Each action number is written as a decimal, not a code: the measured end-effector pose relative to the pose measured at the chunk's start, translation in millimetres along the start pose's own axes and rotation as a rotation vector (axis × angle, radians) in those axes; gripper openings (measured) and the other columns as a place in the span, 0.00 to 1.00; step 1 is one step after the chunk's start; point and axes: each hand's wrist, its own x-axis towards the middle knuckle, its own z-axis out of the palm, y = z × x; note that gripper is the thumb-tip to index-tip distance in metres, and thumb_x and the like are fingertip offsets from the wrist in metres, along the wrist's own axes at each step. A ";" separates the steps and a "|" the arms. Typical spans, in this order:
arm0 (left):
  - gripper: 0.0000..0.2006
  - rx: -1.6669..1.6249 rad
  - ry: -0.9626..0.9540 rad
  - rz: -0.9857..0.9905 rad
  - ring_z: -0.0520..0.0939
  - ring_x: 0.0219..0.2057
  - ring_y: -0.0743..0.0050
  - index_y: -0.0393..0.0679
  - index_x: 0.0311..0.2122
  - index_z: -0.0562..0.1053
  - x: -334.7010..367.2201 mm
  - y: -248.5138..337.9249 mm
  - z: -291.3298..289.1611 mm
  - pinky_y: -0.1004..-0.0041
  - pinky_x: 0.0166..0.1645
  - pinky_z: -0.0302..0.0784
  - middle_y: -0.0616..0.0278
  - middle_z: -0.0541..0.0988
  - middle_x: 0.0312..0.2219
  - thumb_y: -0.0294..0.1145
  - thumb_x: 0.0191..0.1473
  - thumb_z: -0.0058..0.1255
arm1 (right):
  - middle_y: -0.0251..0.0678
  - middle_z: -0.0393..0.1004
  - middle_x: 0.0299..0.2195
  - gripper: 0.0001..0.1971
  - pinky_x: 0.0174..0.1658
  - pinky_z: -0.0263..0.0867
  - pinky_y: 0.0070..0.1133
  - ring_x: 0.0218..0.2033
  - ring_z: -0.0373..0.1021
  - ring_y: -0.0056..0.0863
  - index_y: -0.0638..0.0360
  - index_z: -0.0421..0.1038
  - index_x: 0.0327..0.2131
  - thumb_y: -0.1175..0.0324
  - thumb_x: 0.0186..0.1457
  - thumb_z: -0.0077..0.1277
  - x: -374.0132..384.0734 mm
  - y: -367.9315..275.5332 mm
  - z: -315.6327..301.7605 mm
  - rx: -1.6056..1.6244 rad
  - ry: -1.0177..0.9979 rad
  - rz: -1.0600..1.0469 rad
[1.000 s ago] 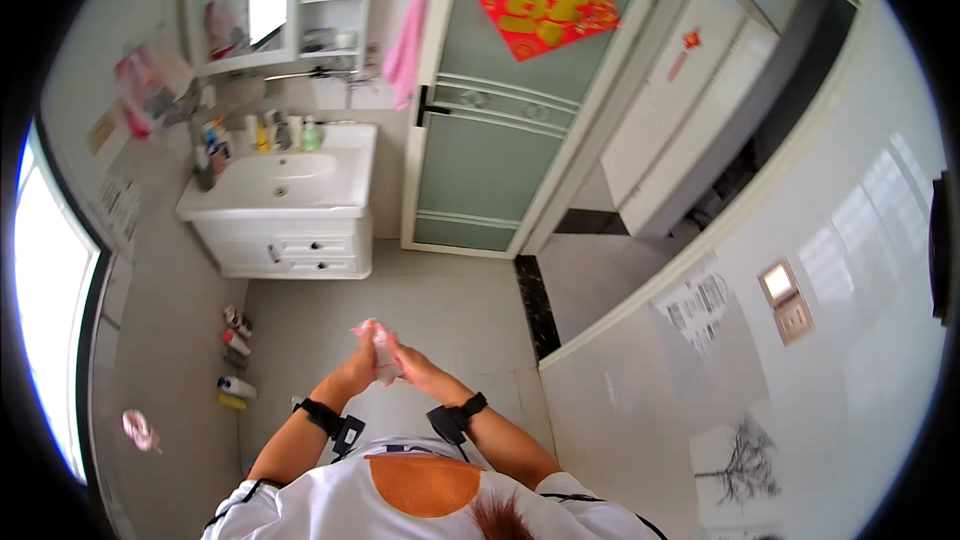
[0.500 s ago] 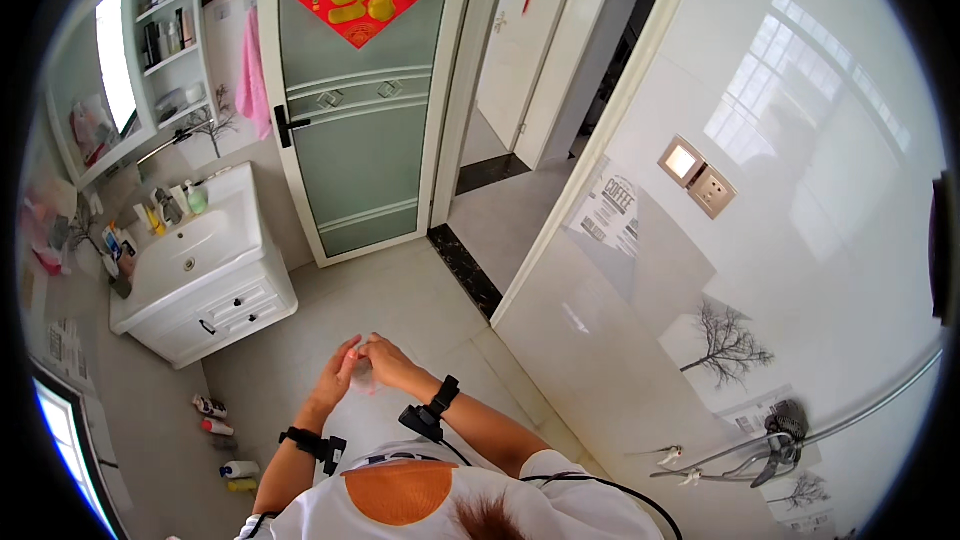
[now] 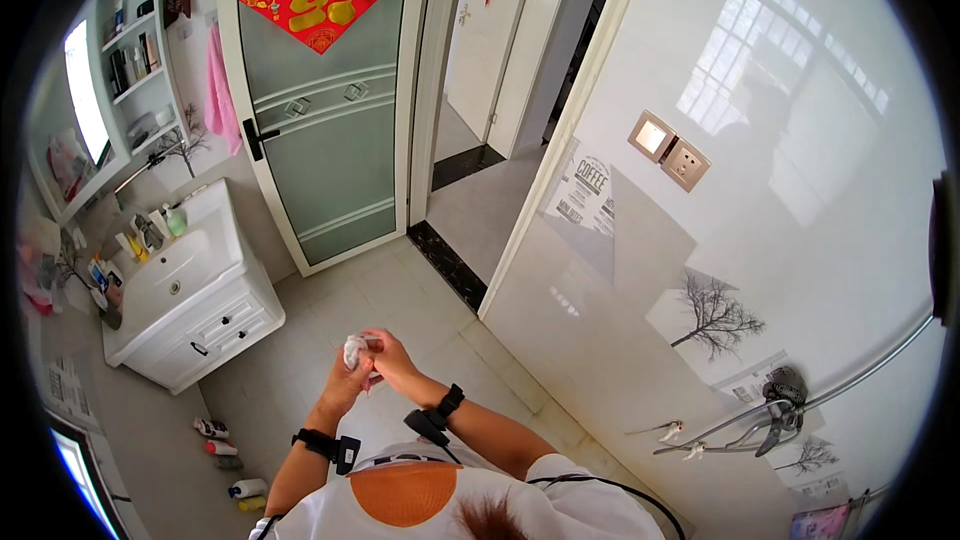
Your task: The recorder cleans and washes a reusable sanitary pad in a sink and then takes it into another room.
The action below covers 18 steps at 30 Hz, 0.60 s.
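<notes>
My left hand (image 3: 345, 380) is closed around a small, white, crumpled thing (image 3: 354, 351), which pokes out above its fingers. Its kind is too small to make out; it looks soft, like a wad of thin film or tissue. Close against it, my right hand (image 3: 393, 360) has its bent fingers on the same white thing. Both hands are together in front of my body, over the tiled floor (image 3: 400, 305). Each wrist wears a black strap with a small black box.
A white washbasin cabinet (image 3: 190, 280) stands at the left, with bottles by its tap. Several bottles (image 3: 247, 488) line the left wall's foot. A glazed door (image 3: 330, 160) stands beside the doorway ahead. A shower fixture (image 3: 785, 405) is on the right wall.
The white crumpled thing now sticks up above my left hand; before, it showed faintly below my joined fingers. My right fingers have shifted around it. The view has turned slightly right.
</notes>
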 end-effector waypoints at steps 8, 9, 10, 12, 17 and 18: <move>0.12 -0.194 0.108 -0.333 0.76 0.29 0.70 0.39 0.42 0.64 -12.3 9.2 -25.8 0.71 0.37 0.74 0.60 0.73 0.31 0.23 0.49 0.43 | 0.44 0.52 0.53 0.33 0.54 0.49 0.31 0.54 0.51 0.38 0.54 0.46 0.55 0.85 0.42 0.37 -10.9 -16.5 -37.2 -0.995 -0.283 -0.784; 0.11 -0.214 0.068 -0.415 0.76 0.30 0.70 0.39 0.40 0.65 -16.3 15.4 -30.0 0.71 0.37 0.74 0.59 0.73 0.31 0.23 0.49 0.43 | 0.44 0.52 0.53 0.33 0.54 0.49 0.31 0.54 0.51 0.38 0.54 0.46 0.55 0.85 0.42 0.37 -16.2 -20.1 -34.2 -0.991 -0.294 -0.789; 0.09 -0.237 0.030 -0.495 0.76 0.30 0.70 0.39 0.38 0.66 -19.2 19.4 -32.0 0.71 0.38 0.74 0.59 0.73 0.31 0.23 0.49 0.43 | 0.44 0.51 0.53 0.33 0.54 0.50 0.30 0.54 0.50 0.37 0.53 0.47 0.54 0.84 0.41 0.39 -21.3 -23.6 -30.3 -1.260 -0.353 -0.914; 0.09 -0.136 -0.088 -0.557 0.76 0.31 0.69 0.39 0.37 0.67 -20.6 19.2 -35.0 0.71 0.40 0.74 0.59 0.73 0.30 0.25 0.48 0.46 | 0.44 0.49 0.54 0.34 0.53 0.51 0.30 0.55 0.49 0.36 0.53 0.47 0.54 0.84 0.40 0.40 -24.0 -24.1 -26.7 -1.521 -0.441 -1.055; 0.08 0.047 -0.443 -0.862 0.65 0.17 0.86 0.47 0.23 0.65 -1.1 23.7 -12.8 0.86 0.19 0.61 0.72 0.65 0.16 0.35 0.49 0.48 | 0.42 0.54 0.51 0.20 0.48 0.55 0.28 0.46 0.60 0.36 0.58 0.59 0.45 0.77 0.44 0.40 -13.2 -12.2 -24.9 -1.160 -0.542 -1.171; 0.09 0.075 -0.481 -0.916 0.62 0.15 0.88 0.49 0.21 0.63 2.1 23.7 -10.8 0.87 0.17 0.55 0.74 0.62 0.15 0.36 0.49 0.48 | 0.42 0.54 0.51 0.20 0.48 0.55 0.28 0.46 0.60 0.36 0.58 0.59 0.45 0.77 0.44 0.40 -11.1 -12.9 -23.8 -1.144 -0.604 -1.180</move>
